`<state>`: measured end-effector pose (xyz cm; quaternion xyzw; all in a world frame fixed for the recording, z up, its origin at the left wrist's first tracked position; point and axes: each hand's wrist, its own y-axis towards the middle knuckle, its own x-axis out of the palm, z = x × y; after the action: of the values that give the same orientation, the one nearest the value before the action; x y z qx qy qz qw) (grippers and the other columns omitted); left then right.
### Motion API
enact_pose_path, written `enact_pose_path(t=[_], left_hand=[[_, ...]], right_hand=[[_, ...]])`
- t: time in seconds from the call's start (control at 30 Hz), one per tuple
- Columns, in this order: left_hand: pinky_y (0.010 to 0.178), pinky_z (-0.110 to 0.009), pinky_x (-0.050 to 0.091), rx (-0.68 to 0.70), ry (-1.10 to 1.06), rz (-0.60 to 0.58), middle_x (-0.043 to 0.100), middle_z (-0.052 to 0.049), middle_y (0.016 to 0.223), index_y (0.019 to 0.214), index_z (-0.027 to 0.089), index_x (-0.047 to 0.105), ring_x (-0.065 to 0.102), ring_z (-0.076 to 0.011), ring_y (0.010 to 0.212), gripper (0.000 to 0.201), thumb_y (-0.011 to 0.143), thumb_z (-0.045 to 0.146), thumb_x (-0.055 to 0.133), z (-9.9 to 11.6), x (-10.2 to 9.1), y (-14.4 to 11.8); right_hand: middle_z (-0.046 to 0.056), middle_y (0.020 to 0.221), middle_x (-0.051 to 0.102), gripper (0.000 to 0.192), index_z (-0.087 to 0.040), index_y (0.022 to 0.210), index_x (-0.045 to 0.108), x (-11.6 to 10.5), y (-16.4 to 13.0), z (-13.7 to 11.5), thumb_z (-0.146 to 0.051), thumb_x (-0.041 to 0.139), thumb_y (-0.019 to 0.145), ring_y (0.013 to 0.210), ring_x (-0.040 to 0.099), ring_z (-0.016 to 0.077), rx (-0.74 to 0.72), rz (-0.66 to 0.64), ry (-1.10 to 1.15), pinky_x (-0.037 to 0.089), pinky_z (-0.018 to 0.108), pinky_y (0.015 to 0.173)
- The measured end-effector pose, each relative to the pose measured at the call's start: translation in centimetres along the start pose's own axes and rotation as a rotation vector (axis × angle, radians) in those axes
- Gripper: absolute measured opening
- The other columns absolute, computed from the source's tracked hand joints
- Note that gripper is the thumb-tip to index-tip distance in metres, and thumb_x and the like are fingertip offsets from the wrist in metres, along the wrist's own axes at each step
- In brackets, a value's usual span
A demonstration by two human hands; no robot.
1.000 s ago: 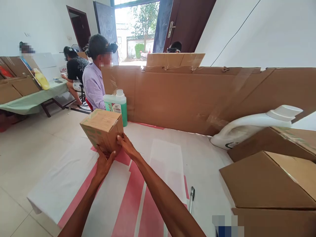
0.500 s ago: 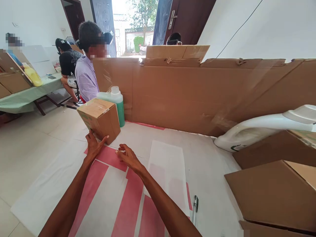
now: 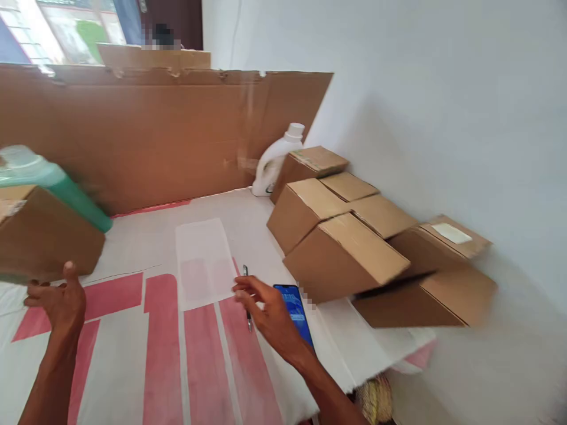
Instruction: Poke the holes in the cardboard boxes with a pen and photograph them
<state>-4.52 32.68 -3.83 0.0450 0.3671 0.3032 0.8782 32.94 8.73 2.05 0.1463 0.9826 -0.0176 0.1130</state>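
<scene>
A small cardboard box (image 3: pixel 42 236) stands at the left on the white and red table cover (image 3: pixel 146 354). A green bottle (image 3: pixel 48 183) with a clear cap is right behind it. My left hand (image 3: pixel 57 298) hovers just in front of the box, fingers apart, holding nothing. My right hand (image 3: pixel 266 313) is open above the cover, over a pen (image 3: pixel 247 295) and beside a blue-screened phone (image 3: pixel 295 313). Whether it touches the pen I cannot tell, as the picture is blurred.
Several closed cardboard boxes (image 3: pixel 341 254) are piled at the right against the white wall. A white jug (image 3: pixel 274 162) stands behind them. A cardboard screen (image 3: pixel 155 130) runs along the table's far side. A white sheet (image 3: pixel 201 260) lies mid-table.
My head has turned right, so the box pile and wall fill the view. My left hand has come off the small box. My right hand has moved right toward the pen and phone.
</scene>
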Motion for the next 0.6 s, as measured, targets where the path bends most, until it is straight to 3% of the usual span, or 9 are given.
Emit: enact_pose_path(t=[0.1, 0.17, 0.23, 0.33, 0.43, 0.6], left_hand=[[0.119, -0.066, 0.054, 0.097, -0.117, -0.044, 0.036, -0.014, 0.164, 0.151, 0.033, 0.030, 0.050, -0.0397, 0.146, 0.091, 0.080, 0.076, 0.068, 4.3, 0.8, -5.6], [0.115, -0.067, 0.053, 0.249, -0.254, -0.194, 0.041, -0.018, 0.160, 0.155, 0.028, 0.036, 0.058, -0.0394, 0.137, 0.092, 0.083, 0.078, 0.065, 8.7, 1.5, -10.6], [0.116, -0.065, 0.051, 0.378, -0.354, -0.428, 0.046, -0.021, 0.156, 0.151, 0.022, 0.046, 0.060, -0.0393, 0.136, 0.085, 0.089, 0.078, 0.061, 13.7, 2.3, -15.8], [0.123, -0.065, 0.043, 0.465, -0.474, -0.795, 0.052, -0.022, 0.155, 0.158, 0.020, 0.043, 0.056, -0.0384, 0.143, 0.082, 0.098, 0.074, 0.056, 20.5, 3.9, -22.7], [0.131, -0.066, 0.030, 0.545, -0.586, -1.109, 0.042, -0.025, 0.167, 0.165, 0.021, 0.037, 0.041, -0.0404, 0.159, 0.088, 0.099, 0.075, 0.057, 25.6, 6.1, -27.6], [0.133, -0.059, 0.030, 0.578, -0.592, -1.246, 0.040, -0.028, 0.168, 0.163, 0.016, 0.038, 0.042, -0.0395, 0.159, 0.092, 0.097, 0.074, 0.064, 30.4, 9.5, -32.4]], right_hand=[[0.007, 0.109, 0.079, 0.018, -0.029, 0.119, 0.074, -6.0, -4.8, -0.4, -0.037, 0.066, 0.105, 0.091, 0.075, 0.0260, -0.300, 0.611, -0.272, 0.060, 0.044, 0.082], [0.008, 0.116, 0.075, 0.022, -0.029, 0.125, 0.069, -9.0, -7.0, -0.7, -0.035, 0.067, 0.104, 0.096, 0.072, 0.0267, -0.453, 0.943, -0.365, 0.058, 0.045, 0.084], [0.013, 0.128, 0.069, 0.032, -0.026, 0.132, 0.064, -11.0, -8.0, -0.4, -0.042, 0.067, 0.104, 0.111, 0.069, 0.0307, -0.469, 1.121, -0.375, 0.056, 0.050, 0.091], [0.024, 0.152, 0.057, 0.061, -0.018, 0.150, 0.051, -12.1, -7.2, 1.5, -0.058, 0.059, 0.106, 0.142, 0.057, 0.0384, -0.233, 1.070, -0.283, 0.048, 0.062, 0.113], [0.030, 0.168, 0.041, 0.086, -0.013, 0.163, 0.036, -12.5, -5.4, 3.8, -0.073, 0.052, 0.103, 0.159, 0.042, 0.0402, -0.066, 0.988, -0.141, 0.034, 0.065, 0.128], [0.027, 0.160, 0.049, 0.087, -0.017, 0.157, 0.044, -14.5, -3.4, 6.5, -0.083, 0.042, 0.100, 0.152, 0.047, 0.0388, -0.030, 0.925, -0.037, 0.035, 0.064, 0.127]])
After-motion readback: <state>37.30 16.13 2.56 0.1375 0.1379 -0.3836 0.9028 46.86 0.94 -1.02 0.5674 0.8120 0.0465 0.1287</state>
